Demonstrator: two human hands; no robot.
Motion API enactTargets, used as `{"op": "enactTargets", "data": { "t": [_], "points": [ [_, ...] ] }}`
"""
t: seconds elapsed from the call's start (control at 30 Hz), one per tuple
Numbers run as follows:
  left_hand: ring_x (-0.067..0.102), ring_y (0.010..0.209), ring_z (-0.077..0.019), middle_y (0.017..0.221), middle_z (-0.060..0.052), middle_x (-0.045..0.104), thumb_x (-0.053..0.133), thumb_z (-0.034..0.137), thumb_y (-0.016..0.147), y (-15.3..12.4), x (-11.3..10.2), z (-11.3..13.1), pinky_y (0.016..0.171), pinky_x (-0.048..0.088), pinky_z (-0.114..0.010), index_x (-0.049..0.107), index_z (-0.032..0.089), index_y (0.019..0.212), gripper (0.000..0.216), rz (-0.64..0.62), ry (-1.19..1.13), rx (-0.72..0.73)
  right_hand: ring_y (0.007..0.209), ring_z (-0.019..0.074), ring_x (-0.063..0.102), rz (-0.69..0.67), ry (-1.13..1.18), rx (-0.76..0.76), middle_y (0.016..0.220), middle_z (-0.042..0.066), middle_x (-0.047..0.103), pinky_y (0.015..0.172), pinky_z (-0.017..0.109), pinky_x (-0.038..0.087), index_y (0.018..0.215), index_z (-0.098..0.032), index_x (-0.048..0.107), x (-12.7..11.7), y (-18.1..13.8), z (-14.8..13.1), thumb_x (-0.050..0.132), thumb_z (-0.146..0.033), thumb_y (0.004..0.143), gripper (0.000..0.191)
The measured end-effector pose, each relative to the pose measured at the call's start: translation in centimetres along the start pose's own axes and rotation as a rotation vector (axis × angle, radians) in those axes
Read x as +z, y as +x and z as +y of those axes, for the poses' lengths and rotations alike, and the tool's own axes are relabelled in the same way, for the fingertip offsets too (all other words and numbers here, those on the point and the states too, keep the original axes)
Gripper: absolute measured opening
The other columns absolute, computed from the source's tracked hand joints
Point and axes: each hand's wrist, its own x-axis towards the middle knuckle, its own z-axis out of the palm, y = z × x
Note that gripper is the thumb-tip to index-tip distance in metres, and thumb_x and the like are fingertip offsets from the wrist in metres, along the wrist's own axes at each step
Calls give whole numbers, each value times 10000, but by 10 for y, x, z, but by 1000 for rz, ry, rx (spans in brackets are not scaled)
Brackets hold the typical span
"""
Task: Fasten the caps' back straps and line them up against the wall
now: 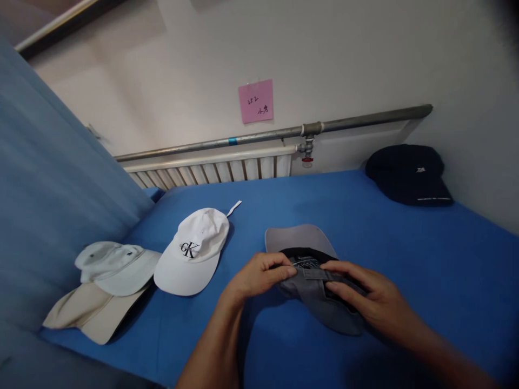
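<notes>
A grey cap (300, 241) lies upside down on the blue table (425, 254), its brim pointing away from me. My left hand (259, 276) pinches the cap's back strap at its left end. From the other side, my right hand (365, 297) grips the strap and the crown's rim. Both hands press the folded crown toward the table.
A white cap with a black logo (194, 251) lies to the left. Further left, a pale cap (115, 266) sits stacked on a beige one (91, 316). A dark navy cap (409, 174) rests at the far right corner. A radiator and pipe run along the wall behind.
</notes>
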Motion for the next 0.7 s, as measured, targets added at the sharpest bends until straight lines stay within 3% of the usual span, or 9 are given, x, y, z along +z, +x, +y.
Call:
{"op": "enactTargets", "data": {
  "t": [0.27,0.47,0.57,0.7],
  "points": [
    [434,620,-95,659,25,509,616,366,833,-3,-3,2,583,331,-226,654,142,801,230,-44,-9,-13,826,222,725,-67,-14,-98,937,59,752,720,313,603,973,-249,702,-1,2,0,582,-351,820,220],
    [546,698,-130,768,-24,640,606,370,855,-4,10,13,641,398,-241,681,164,861,220,103,247,158,778,194,720,-33,-41,-217,884,39,739,679,294,596,1003,-256,673,6,-2,1,572,-267,832,199],
    [554,714,-131,757,-17,642,576,352,882,-5,16,15,666,397,-239,666,169,824,212,58,343,209,755,170,704,-33,-52,-274,861,38,727,658,271,575,1029,-232,657,8,-4,0,571,-224,837,211],
    [479,627,-103,678,23,573,604,392,866,-7,15,17,576,345,-218,636,159,806,243,-53,279,87,715,151,663,-58,-49,-331,816,37,699,644,266,542,1029,-201,650,9,-8,-2,577,-199,838,204]
  ]
}}
